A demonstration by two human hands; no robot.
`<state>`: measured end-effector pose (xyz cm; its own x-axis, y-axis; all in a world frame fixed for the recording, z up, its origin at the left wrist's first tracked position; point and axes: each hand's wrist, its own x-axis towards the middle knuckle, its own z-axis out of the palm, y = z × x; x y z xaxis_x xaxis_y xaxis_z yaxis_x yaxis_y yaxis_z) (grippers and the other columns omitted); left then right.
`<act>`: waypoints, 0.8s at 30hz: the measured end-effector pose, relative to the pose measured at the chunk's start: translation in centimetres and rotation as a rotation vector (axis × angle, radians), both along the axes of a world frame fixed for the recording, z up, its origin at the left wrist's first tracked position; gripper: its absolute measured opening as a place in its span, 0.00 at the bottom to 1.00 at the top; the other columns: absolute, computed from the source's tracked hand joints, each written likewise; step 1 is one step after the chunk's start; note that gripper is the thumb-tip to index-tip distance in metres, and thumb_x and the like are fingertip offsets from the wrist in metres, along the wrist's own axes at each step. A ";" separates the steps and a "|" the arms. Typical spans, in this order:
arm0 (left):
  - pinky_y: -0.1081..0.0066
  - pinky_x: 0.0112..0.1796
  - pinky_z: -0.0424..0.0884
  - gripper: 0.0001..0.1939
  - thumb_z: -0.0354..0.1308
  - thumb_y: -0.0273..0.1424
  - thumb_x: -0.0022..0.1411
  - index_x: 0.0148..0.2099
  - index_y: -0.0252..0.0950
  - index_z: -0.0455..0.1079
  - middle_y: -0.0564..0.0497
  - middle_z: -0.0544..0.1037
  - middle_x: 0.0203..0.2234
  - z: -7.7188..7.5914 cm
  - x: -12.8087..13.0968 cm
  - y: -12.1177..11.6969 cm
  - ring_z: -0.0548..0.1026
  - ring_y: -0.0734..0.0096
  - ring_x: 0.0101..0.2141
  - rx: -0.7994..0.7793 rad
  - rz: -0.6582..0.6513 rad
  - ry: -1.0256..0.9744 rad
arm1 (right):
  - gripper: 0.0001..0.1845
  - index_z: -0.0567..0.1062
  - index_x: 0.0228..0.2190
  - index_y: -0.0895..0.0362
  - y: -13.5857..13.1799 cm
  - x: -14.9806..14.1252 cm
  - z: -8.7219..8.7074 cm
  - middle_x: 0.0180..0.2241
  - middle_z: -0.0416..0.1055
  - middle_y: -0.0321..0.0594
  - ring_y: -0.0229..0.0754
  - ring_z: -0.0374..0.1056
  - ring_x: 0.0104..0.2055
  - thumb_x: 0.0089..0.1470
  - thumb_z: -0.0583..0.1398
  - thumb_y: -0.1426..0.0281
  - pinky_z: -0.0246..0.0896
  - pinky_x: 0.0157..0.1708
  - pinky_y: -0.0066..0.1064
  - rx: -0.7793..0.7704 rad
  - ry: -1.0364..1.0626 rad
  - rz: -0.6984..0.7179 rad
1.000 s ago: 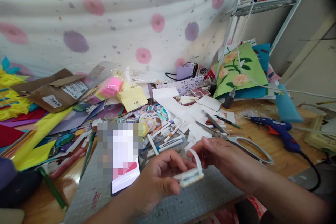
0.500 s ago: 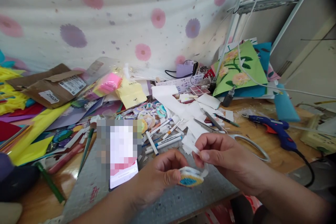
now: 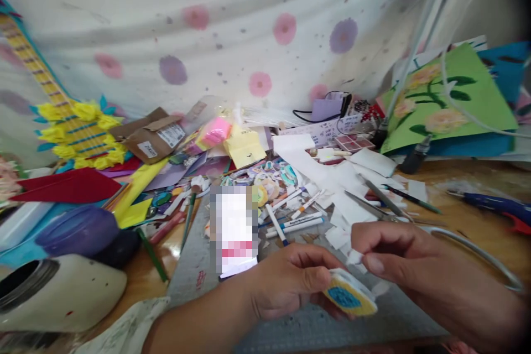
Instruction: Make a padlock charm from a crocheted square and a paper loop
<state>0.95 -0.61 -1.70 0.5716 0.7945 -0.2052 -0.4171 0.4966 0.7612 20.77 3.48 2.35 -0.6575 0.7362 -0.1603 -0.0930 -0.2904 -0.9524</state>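
Head view: the step in hand appears to be handling a white strip [image 3: 355, 257], pinched by the right hand [image 3: 409, 271]; the next move would call for a steady left hand [image 3: 292, 282]. That hand grips a tilted yellow piece [image 3: 350, 295], blue-centred and white-edged, right of bottom centre.

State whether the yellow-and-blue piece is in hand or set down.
In hand. The left hand grips the yellow-and-blue piece by its left end, with its blue patch facing the camera.
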 end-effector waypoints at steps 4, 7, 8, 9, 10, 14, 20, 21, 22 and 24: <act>0.73 0.26 0.68 0.24 0.69 0.45 0.43 0.36 0.32 0.75 0.45 0.79 0.28 -0.4 -0.1 0.1 0.77 0.65 0.27 0.003 0.057 0.002 | 0.07 0.75 0.25 0.54 0.5 0.0 -0.3 0.24 0.69 0.33 0.38 0.62 0.28 0.48 0.65 0.63 0.55 0.28 0.28 0.066 -0.034 0.048; 0.74 0.25 0.67 0.22 0.69 0.45 0.43 0.35 0.32 0.75 0.47 0.79 0.27 -0.2 -0.1 0.0 0.77 0.67 0.26 -0.011 0.098 0.030 | 0.05 0.74 0.24 0.55 0.5 -0.3 0.1 0.23 0.67 0.33 0.38 0.60 0.27 0.46 0.64 0.67 0.54 0.28 0.29 0.076 -0.082 -0.002; 0.74 0.25 0.67 0.21 0.69 0.44 0.44 0.35 0.32 0.75 0.47 0.78 0.27 -0.1 -0.2 0.0 0.77 0.68 0.27 -0.015 0.098 0.026 | 0.05 0.73 0.23 0.55 0.5 -0.4 0.2 0.22 0.66 0.32 0.37 0.59 0.27 0.45 0.64 0.69 0.53 0.28 0.28 0.083 -0.088 -0.013; 0.74 0.26 0.67 0.20 0.69 0.43 0.45 0.35 0.32 0.75 0.47 0.78 0.27 0.0 -0.2 0.0 0.77 0.68 0.27 -0.019 0.092 0.022 | 0.04 0.72 0.22 0.56 0.5 -0.5 0.4 0.21 0.65 0.32 0.37 0.57 0.26 0.44 0.63 0.70 0.51 0.27 0.28 0.095 -0.094 -0.020; 0.74 0.26 0.67 0.20 0.69 0.42 0.46 0.35 0.32 0.75 0.47 0.78 0.27 0.1 -0.2 0.0 0.77 0.68 0.27 -0.022 0.084 0.024 | 0.04 0.71 0.21 0.56 0.5 -0.6 0.5 0.20 0.63 0.31 0.36 0.56 0.25 0.43 0.62 0.71 0.50 0.26 0.28 0.113 -0.107 -0.022; 0.74 0.25 0.67 0.21 0.68 0.44 0.46 0.35 0.30 0.74 0.45 0.78 0.27 0.3 -0.3 0.1 0.76 0.68 0.26 -0.028 0.077 0.051 | 0.05 0.67 0.20 0.56 0.5 -0.8 1.2 0.20 0.59 0.30 0.36 0.52 0.24 0.44 0.59 0.70 0.46 0.25 0.29 0.266 -0.228 0.020; 0.74 0.25 0.66 0.20 0.67 0.43 0.47 0.35 0.30 0.75 0.45 0.78 0.27 0.6 -0.3 -0.1 0.76 0.68 0.26 -0.025 0.062 0.073 | 0.08 0.64 0.20 0.55 0.4 -0.6 2.0 0.21 0.58 0.32 0.37 0.53 0.25 0.48 0.56 0.68 0.46 0.25 0.29 0.516 -0.393 0.062; 0.74 0.25 0.67 0.20 0.68 0.43 0.47 0.35 0.30 0.75 0.46 0.78 0.26 0.6 -0.3 -0.1 0.75 0.69 0.26 -0.030 0.062 0.073 | 0.09 0.63 0.20 0.55 0.4 -0.6 2.1 0.22 0.59 0.32 0.38 0.54 0.26 0.49 0.56 0.69 0.47 0.25 0.29 0.563 -0.416 0.063; 0.74 0.25 0.67 0.20 0.68 0.43 0.47 0.35 0.30 0.75 0.47 0.77 0.26 0.6 -0.3 -0.1 0.75 0.69 0.25 -0.035 0.062 0.072 | 0.09 0.63 0.20 0.55 0.3 -0.6 2.2 0.22 0.60 0.33 0.38 0.55 0.27 0.49 0.56 0.70 0.49 0.26 0.29 0.611 -0.434 0.067; 0.74 0.25 0.67 0.20 0.68 0.42 0.46 0.34 0.30 0.75 0.47 0.77 0.25 0.5 -0.3 -0.1 0.75 0.70 0.25 -0.039 0.060 0.073 | 0.08 0.64 0.20 0.56 0.2 -0.6 2.3 0.23 0.63 0.34 0.38 0.57 0.28 0.50 0.57 0.72 0.51 0.28 0.29 0.694 -0.447 0.074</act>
<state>0.69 -0.69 -1.17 0.5053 0.8176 -0.2760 -0.3916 0.5023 0.7709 20.13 3.67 4.69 -0.6901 0.7215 0.0564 0.3336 0.3863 -0.8599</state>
